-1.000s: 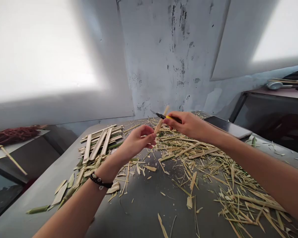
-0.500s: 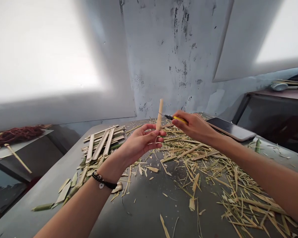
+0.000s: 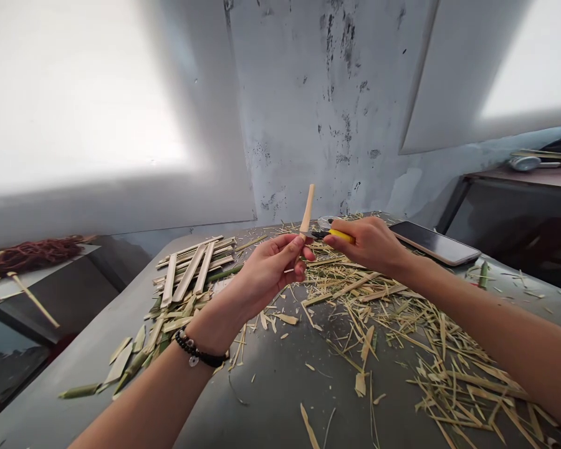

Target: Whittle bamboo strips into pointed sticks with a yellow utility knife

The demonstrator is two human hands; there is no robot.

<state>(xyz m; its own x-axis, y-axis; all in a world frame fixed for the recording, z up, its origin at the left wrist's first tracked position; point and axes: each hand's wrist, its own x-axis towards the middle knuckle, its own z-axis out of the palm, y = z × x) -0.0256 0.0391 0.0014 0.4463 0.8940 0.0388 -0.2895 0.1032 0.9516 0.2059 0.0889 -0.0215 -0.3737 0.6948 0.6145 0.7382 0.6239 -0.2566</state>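
Note:
Between the thumb and fingers of my left hand (image 3: 275,259) a pale bamboo strip (image 3: 308,209) is pinched at its lower end, its top pointing up and leaning slightly right. My right hand (image 3: 369,243) is closed round the yellow and black handle of a utility knife (image 3: 340,236). The knife's thin blade lies across the strip low down, close to my left thumb. The strip's lowest part is hidden by my left fingers. Below both hands, thin bamboo shavings (image 3: 355,287) cover much of the grey table (image 3: 280,386).
A stack of split bamboo strips (image 3: 191,268) lies on the table's left side, with green offcuts (image 3: 81,391) nearer. A phone (image 3: 434,243) rests at the right. Brown cord (image 3: 32,255) lies on a side table at left; a stained wall (image 3: 327,112) stands behind.
The knife has moved down along the bamboo strip, from its middle to near my left thumb. The strip now leans more to the right.

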